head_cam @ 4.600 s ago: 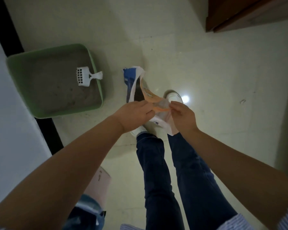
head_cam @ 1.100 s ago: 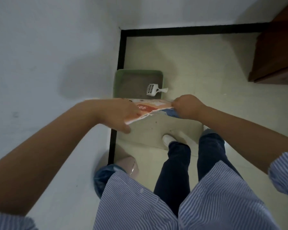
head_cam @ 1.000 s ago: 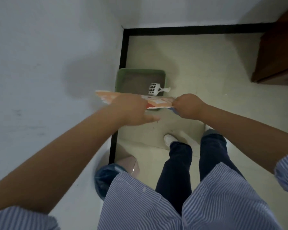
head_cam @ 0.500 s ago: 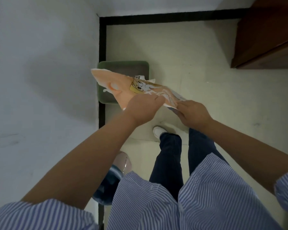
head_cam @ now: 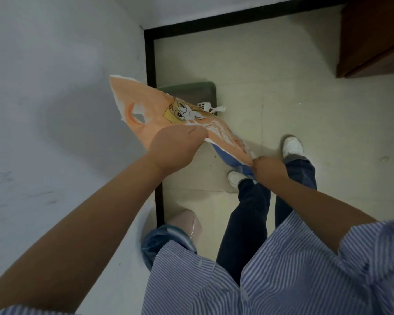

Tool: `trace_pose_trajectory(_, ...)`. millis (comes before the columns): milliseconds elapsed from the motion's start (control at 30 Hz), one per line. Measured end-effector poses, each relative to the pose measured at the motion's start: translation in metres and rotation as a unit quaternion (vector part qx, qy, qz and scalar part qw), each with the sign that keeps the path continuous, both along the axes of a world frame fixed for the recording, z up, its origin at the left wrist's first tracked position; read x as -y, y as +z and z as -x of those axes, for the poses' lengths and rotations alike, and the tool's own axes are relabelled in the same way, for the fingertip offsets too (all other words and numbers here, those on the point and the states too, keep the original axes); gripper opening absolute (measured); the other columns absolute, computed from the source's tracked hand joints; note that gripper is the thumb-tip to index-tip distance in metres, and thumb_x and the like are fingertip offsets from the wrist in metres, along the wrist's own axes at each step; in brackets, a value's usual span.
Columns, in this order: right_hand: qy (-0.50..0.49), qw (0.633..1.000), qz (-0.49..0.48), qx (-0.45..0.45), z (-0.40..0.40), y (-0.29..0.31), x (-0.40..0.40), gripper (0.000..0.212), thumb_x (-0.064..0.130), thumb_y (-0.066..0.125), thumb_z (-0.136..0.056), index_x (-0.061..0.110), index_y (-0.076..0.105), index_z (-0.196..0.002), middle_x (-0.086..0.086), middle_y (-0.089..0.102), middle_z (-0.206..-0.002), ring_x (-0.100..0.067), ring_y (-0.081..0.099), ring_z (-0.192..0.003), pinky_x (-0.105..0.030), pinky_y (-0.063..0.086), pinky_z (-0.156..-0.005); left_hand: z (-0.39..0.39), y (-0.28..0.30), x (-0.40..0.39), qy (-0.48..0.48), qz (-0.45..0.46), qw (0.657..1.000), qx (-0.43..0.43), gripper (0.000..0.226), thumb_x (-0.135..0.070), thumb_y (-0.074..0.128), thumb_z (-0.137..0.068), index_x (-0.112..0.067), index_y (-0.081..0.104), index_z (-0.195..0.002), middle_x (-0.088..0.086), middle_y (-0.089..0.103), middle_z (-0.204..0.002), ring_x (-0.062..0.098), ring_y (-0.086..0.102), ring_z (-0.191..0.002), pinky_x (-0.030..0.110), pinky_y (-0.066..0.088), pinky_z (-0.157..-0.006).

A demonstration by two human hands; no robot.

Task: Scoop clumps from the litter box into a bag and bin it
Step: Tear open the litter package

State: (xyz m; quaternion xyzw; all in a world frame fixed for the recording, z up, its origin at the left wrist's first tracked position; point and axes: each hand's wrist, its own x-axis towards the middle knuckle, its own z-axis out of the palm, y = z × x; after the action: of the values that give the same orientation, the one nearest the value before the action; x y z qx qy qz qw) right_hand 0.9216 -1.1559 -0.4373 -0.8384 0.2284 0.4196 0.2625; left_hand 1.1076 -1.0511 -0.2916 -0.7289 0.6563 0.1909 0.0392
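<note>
Your fingers clamp the bag mid-frame, left hand midway, right hand pinching its lower end. It looks thin, limp, slippery: grip the handle cutout. The bin waits lower centre.

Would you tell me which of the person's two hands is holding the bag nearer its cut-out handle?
The left hand: it grips the orange bag near the handle hole, while the right hand pinches the far, lower end beside the shoes.
</note>
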Motion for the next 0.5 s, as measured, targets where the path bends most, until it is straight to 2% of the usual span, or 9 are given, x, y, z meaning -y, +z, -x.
trace_pose_trajectory(33, 0.007, 1.0, 0.006, 0.005, -0.004, 0.0, 0.002, 0.027, 0.015, 0.041, -0.095, 0.003, 0.053, -0.115, -0.014, 0.057, -0.118, -0.03, 0.058, -0.106, -0.034, 0.047, -0.082, -0.002, 0.0, -0.002, 0.021, -0.01, 1.0, -0.006, 0.009, -0.007, 0.059, -0.063, -0.006, 0.067, -0.066, 0.005, 0.065, -0.054, 0.019, 0.059, -0.039, 0.013, 0.038, -0.034)
trace_pose_trajectory(100, 0.016, 1.0, 0.014, 0.021, -0.016, 0.003, 0.008, 0.027, 0.015, 0.042, -0.094, 0.003, 0.054, -0.115, -0.014, 0.059, -0.118, -0.03, 0.058, -0.107, -0.034, 0.047, -0.086, -0.006, 0.003, -0.002, 0.072, 0.008, 0.997, 0.034, 0.023, -0.007, 0.046, -0.077, -0.003, 0.068, -0.079, 0.009, 0.068, -0.064, 0.021, 0.063, -0.047, 0.017, 0.04, -0.037)
trace_pose_trajectory(133, 0.021, 0.999, 0.021, 0.033, -0.022, 0.005, 0.011, 0.027, 0.016, 0.042, -0.094, 0.002, 0.054, -0.114, -0.014, 0.06, -0.117, -0.03, 0.058, -0.106, -0.034, 0.047, -0.086, -0.01, 0.005, -0.002, 0.113, -0.005, 0.992, 0.062, 0.027, -0.006, 0.041, -0.085, -0.001, 0.067, -0.091, 0.011, 0.069, -0.076, 0.023, 0.066, -0.06, 0.023, 0.042, -0.044)
trace_pose_trajectory(200, 0.025, 0.998, 0.037, 0.052, -0.036, 0.009, 0.017, 0.027, 0.015, 0.043, -0.094, 0.002, 0.056, -0.114, -0.015, 0.06, -0.117, -0.03, 0.059, -0.105, -0.034, 0.047, -0.085, -0.024, 0.007, -0.007, 0.2, -0.084, 0.973, 0.074, 0.029, -0.012, 0.035, -0.099, -0.003, 0.056, -0.116, 0.014, 0.064, -0.107, 0.028, 0.063, -0.093, 0.029, 0.041, -0.066)
trace_pose_trajectory(267, 0.03, 0.996, 0.052, 0.068, -0.049, 0.017, 0.024, 0.028, 0.014, 0.042, -0.094, 0.003, 0.056, -0.115, -0.015, 0.059, -0.118, -0.03, 0.058, -0.106, -0.034, 0.047, -0.085, -0.038, 0.005, -0.02, 0.241, -0.117, 0.962, 0.054, 0.031, -0.02, 0.036, -0.1, -0.007, 0.052, -0.123, 0.015, 0.061, -0.117, 0.032, 0.058, -0.104, 0.038, 0.044, -0.082)
trace_pose_trajectory(333, 0.018, 0.995, 0.057, 0.085, -0.06, 0.028, 0.03, 0.029, 0.014, 0.041, -0.095, 0.002, 0.057, -0.117, -0.016, 0.059, -0.119, -0.031, 0.056, -0.108, -0.033, 0.045, -0.086, -0.051, 0.0, -0.032, 0.227, -0.135, 0.962, 0.062, 0.03, -0.022, 0.042, -0.098, -0.01, 0.053, -0.123, 0.016, 0.062, -0.113, 0.034, 0.06, -0.098, 0.043, 0.047, -0.08)
trace_pose_trajectory(400, -0.005, 0.992, 0.066, 0.111, -0.07, 0.038, 0.038, 0.03, 0.015, 0.04, -0.096, 0.0, 0.058, -0.114, -0.019, 0.059, -0.117, -0.032, 0.056, -0.108, -0.034, 0.043, -0.086, -0.061, -0.004, -0.042, 0.204, -0.128, 0.968, 0.066, 0.027, -0.015, 0.057, -0.09, -0.006, 0.059, -0.116, 0.019, 0.066, -0.099, 0.035, 0.064, -0.084, 0.041, 0.049, -0.066)
trace_pose_trajectory(467, -0.016, 0.985, 0.071, 0.154, -0.078, 0.045, 0.044, 0.039, 0.023, 0.033, -0.098, -0.003, 0.058, -0.113, -0.022, 0.059, -0.117, -0.033, 0.056, -0.107, -0.035, 0.041, -0.085, -0.071, -0.004, -0.045, 0.14, -0.121, 0.979, 0.08, 0.032, -0.004, 0.084, -0.058, -0.002, 0.069, -0.086, 0.018, 0.065, -0.065, 0.031, 0.063, -0.05, 0.031, 0.046, -0.04)
trace_pose_trajectory(500, -0.019, 0.984, 0.07, 0.165, -0.079, 0.047, 0.046, 0.049, 0.031, 0.028, -0.095, -0.003, 0.059, -0.112, -0.023, 0.059, -0.116, -0.034, 0.056, -0.106, -0.035, 0.041, -0.085, -0.076, -0.009, -0.046, 0.125, -0.107, 0.982, 0.097, 0.038, -0.001, 0.089, -0.041, -0.002, 0.069, -0.073, 0.016, 0.06, -0.053, 0.028, 0.057, -0.038, 0.025, 0.041, -0.033)
